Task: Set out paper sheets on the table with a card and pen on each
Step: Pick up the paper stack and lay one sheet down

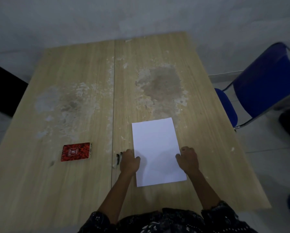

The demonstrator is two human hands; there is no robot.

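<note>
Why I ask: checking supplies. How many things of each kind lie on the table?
White paper sheet: 1
Red spiral notepad: 1
Dark pen, partly hidden by left hand: at least 1
Total: at least 3

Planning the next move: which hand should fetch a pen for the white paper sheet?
Probably the left hand: the black pens lie right beside it; the right hand sits across the white paper sheet.

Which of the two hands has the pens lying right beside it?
The left hand: the pens lie just past its outer side, partly hidden by it. The right hand holds the opposite edge of the paper sheet, away from them.
</note>
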